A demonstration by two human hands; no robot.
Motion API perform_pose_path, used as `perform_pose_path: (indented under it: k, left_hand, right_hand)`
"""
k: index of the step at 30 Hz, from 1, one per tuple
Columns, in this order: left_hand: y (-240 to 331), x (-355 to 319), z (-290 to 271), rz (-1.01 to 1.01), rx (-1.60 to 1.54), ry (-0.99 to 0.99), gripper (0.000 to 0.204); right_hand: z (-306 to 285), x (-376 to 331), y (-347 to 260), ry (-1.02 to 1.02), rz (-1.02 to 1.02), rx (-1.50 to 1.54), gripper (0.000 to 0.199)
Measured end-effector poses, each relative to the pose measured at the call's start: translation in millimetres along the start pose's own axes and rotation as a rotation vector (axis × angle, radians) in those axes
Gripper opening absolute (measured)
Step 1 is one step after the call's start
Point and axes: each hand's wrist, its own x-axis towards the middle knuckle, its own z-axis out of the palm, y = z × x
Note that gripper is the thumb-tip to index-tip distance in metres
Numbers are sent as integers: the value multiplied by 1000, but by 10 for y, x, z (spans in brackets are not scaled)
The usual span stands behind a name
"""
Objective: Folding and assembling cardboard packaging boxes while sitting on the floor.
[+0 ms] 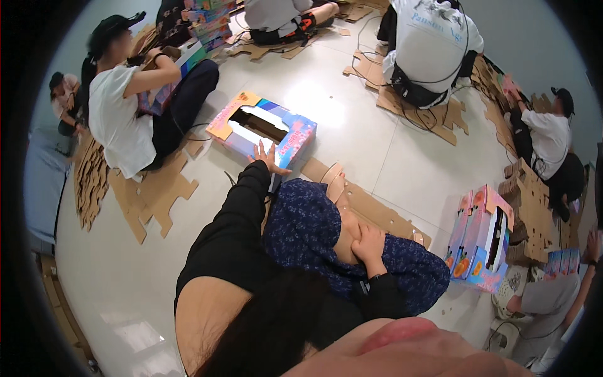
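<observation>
A colourful cardboard carton (295,129) with a wide cut-out window in its top stands on the floor ahead of me to the left. My left hand (271,159), fingers spread, touches the carton's near side and top edge. Through the window the brown inside shows. My right hand (369,244) rests on my bare lower leg below the dark blue patterned skirt, fingers loosely bent and holding nothing. A dark band circles the right wrist.
Flat brown cardboard (370,204) lies under my feet. On the right stand similar cartons (480,239) beside a stack of folded cardboard (531,210). Several people sit around on the floor, one at the left (122,119) handling a carton. Cables trail near the person ahead.
</observation>
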Motion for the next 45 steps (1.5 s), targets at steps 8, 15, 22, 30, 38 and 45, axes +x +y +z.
perform_pose_path:
  k: [8, 15, 22, 30, 38, 45]
  left_hand:
    - [21, 291, -41, -11, -17, 0, 144]
    - [64, 471, -133, -50, -17, -16, 147]
    - [-111, 932, 91, -134, -36, 14, 142]
    - [225, 718, -181, -192, -32, 15, 136]
    - [147, 603, -293, -105, -70, -22, 144]
    - [233, 400, -352, -59, -98, 95, 135]
  right_hand:
    - [22, 24, -21, 41, 8, 13, 37]
    - [-43, 35, -50, -31, 31, 18, 40]
    - [-36, 96, -75, 52, -59, 35, 33]
    - [-35, 53, -96, 4, 26, 4, 35]
    - [27, 46, -58, 69, -50, -13, 39]
    - [167, 1, 9, 112, 2, -4, 31]
